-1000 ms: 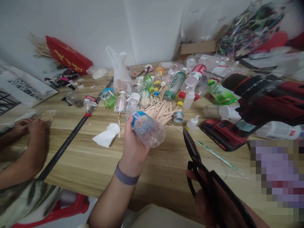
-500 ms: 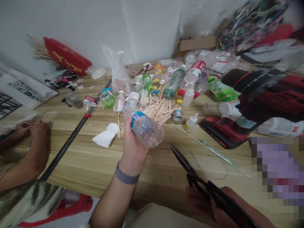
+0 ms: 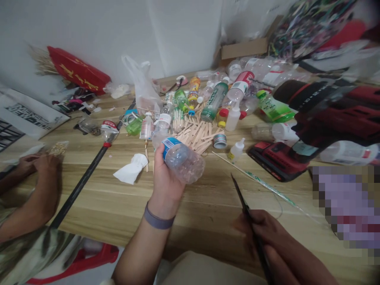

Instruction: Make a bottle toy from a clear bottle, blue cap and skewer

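Observation:
My left hand point(image 3: 169, 178) is wrapped round a clear plastic bottle point(image 3: 187, 164) with a blue label, its base tilted to the right above the table. In my right hand point(image 3: 264, 233) is a pair of dark scissors point(image 3: 244, 200), seen nearly edge-on, with the tip pointing away from me. The scissors stay apart from the bottle. Beyond the bottle lies a heap of wooden craft sticks point(image 3: 197, 134). A crumpled white tissue point(image 3: 131, 168) rests left of my left hand, and a small glue bottle point(image 3: 236, 149) stands past the scissors' tip.
A red cordless drill point(image 3: 320, 122) stands at the right. Several plastic bottles point(image 3: 215, 101) crowd the back around a white plastic bag point(image 3: 144, 85). Another person's hands point(image 3: 38, 160) work at the left, beside a long black pole point(image 3: 84, 180). A thin stick point(image 3: 261, 180) lies diagonally.
My right hand has turned the scissors from a flat, wider view to edge-on and shifted them slightly up and right. The bottle in my left hand stays nearly in place.

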`<state>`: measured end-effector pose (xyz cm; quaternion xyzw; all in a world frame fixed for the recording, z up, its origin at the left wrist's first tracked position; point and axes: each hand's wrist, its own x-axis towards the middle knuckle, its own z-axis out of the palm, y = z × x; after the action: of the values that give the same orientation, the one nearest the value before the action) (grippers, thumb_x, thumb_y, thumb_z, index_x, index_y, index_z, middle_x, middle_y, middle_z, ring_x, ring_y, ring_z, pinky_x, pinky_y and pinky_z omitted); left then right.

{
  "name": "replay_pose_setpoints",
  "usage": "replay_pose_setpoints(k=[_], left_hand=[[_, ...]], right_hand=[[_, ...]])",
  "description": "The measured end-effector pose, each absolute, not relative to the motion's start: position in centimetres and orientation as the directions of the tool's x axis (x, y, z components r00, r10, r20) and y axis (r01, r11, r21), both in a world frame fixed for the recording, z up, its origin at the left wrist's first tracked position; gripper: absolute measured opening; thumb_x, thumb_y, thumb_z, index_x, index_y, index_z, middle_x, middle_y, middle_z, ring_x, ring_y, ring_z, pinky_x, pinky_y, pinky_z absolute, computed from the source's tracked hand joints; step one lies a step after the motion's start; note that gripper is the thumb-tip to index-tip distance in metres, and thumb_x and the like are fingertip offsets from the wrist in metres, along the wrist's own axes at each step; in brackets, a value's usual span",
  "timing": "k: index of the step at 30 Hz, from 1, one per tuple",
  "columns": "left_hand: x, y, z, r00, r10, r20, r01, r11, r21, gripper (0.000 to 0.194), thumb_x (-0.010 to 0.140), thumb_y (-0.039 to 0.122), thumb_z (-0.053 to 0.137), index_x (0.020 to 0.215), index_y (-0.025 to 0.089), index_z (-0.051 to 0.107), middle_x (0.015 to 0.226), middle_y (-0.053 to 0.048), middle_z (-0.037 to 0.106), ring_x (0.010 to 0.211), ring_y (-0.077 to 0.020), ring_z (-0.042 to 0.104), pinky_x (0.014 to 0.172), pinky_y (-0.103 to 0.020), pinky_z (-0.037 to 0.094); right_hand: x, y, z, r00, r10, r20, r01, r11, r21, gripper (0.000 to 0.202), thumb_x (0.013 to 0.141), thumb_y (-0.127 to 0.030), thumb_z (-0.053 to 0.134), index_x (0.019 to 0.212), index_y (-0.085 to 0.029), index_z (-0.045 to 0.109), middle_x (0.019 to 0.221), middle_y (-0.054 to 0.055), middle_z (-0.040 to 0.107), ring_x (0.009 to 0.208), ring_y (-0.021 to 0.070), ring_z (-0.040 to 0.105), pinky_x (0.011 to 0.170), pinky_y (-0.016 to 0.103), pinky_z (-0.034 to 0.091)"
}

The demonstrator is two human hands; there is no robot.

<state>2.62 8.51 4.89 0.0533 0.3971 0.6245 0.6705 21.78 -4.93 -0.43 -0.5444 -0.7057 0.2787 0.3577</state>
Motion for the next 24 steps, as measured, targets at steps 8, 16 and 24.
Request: replay_pose_setpoints(k=[8,16,24], left_hand=[[3.1,8.4,4.9,-0.107,0.894,-0.435,-0.786,0.191,0.587,0.036,0.093,0.045,0.048,0.076,0.018,0.064,0.066,-0.003,0.067,0.062,-0.0164,0.064,0.07,-0.03,0.056],[3.5,8.3,4.7,-0.121,0.888,-0.444,-0.766,0.201,0.611,0.034,0.092,0.046,0.05,0.078,0.018,0.064,0.067,-0.001,0.067,0.062,-0.0161,0.065,0.071,-0.031,0.056],[3.7,8.1,4.7,-0.094,0.881,-0.465,-0.767,0.234,0.597,0.038,0.095,0.047,0.047,0.078,0.018,0.065,0.067,-0.002,0.069,0.061,-0.0161,0.066,0.066,-0.029,0.056]], right_hand=[[21.6,-3.9,-0.2,-0.064,0.913,0.403,0.833,0.272,-0.482,0.029,0.087,-0.038,0.061,0.11,-0.024,0.048,0.11,0.014,0.062,0.093,0.0291,0.069,0.066,0.036,0.058],[20.2,-2.7,1.6,-0.081,0.9,0.429,0.924,0.229,-0.307,0.061,0.084,-0.04,0.055,0.142,-0.028,0.04,0.086,0.007,0.061,0.061,0.0256,0.065,0.045,0.034,0.048],[19.8,-2.6,1.7,-0.156,0.894,0.421,0.947,0.256,-0.193,0.056,0.09,-0.044,0.048,0.141,-0.022,0.043,0.088,0.008,0.063,0.048,0.0208,0.062,0.035,0.032,0.044]])
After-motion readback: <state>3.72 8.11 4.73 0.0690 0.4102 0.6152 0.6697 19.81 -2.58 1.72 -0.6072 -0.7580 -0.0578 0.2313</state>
